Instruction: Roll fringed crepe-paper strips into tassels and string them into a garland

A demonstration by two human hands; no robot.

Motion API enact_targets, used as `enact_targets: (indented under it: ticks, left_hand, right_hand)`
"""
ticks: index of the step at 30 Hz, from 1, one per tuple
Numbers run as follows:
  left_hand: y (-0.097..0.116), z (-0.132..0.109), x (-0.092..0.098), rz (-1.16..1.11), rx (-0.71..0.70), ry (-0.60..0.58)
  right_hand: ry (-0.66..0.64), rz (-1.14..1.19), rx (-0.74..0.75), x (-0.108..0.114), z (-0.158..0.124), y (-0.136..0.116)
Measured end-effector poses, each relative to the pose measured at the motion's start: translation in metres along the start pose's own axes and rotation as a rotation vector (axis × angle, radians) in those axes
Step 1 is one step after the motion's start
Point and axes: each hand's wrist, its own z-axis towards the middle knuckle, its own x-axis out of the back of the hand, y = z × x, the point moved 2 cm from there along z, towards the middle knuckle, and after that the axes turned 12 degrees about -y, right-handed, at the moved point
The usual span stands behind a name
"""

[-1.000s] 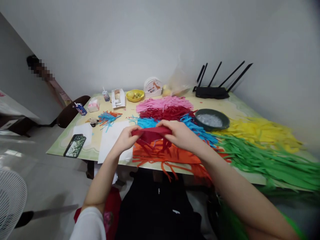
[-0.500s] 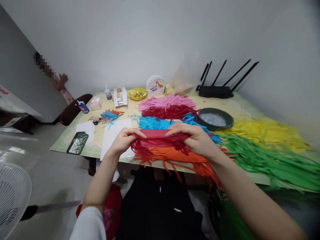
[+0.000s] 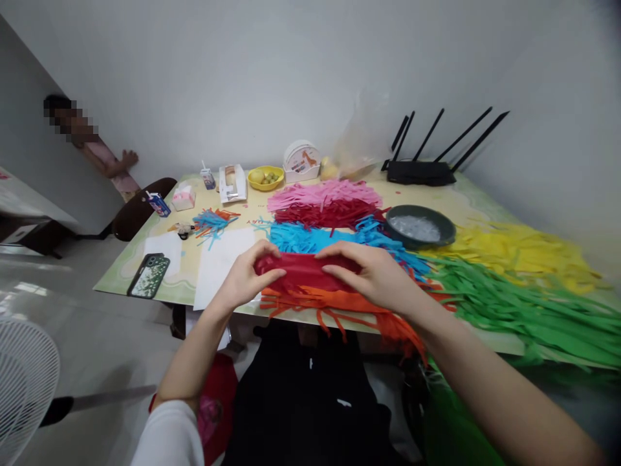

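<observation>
A red fringed paper sheet (image 3: 303,272) stretches between my two hands near the table's front edge, over the orange fringed paper (image 3: 334,299). My left hand (image 3: 250,275) curls its fingers behind the left end, thumb in front. At the other end, my right hand (image 3: 363,272) grips in the same way. The ends of the red sheet are partly hidden by my fingers. Just behind lies blue fringed paper (image 3: 310,239), then dark red (image 3: 325,213) and pink (image 3: 325,194) bundles. To the right are green (image 3: 528,317) and yellow (image 3: 524,255) bundles.
A dark bowl (image 3: 451,236) with clear plastic stands right of the blue paper. A black router (image 3: 420,173) sits at the back. On the left are a phone (image 3: 149,276), white paper (image 3: 218,265) and drink cartons (image 3: 158,204). A person (image 3: 109,158) leans at the wall; a fan (image 3: 26,382) stands lower left.
The red sheet has come down onto the orange paper and its hanging fringe no longer shows. My thumbs have moved lower on its front. The person at the wall shows more.
</observation>
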Motion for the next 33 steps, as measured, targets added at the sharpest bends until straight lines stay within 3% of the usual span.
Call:
enact_targets:
  ticks: [8, 16, 25, 28, 33]
  left_hand:
    - [0.003, 0.008, 0.002, 0.177, 0.076, -0.217]
    - [0.007, 0.008, 0.005, 0.174, 0.015, -0.201]
    - [0.011, 0.011, 0.008, 0.19, 0.001, -0.325]
    - [0.009, 0.011, 0.006, 0.143, 0.048, -0.307]
    - [-0.002, 0.007, 0.003, -0.092, 0.106, -0.151]
  right_hand:
    - [-0.057, -0.205, 0.024, -0.001, 0.003, -0.016]
    - [-0.117, -0.159, 0.025, 0.006, 0.009, -0.01]
    - [-0.247, -0.103, -0.02, 0.006, 0.023, -0.013]
    - [-0.236, -0.044, -0.054, 0.004, 0.022, -0.012]
    - [-0.154, 0.13, -0.175, -0.007, 0.017, -0.001]
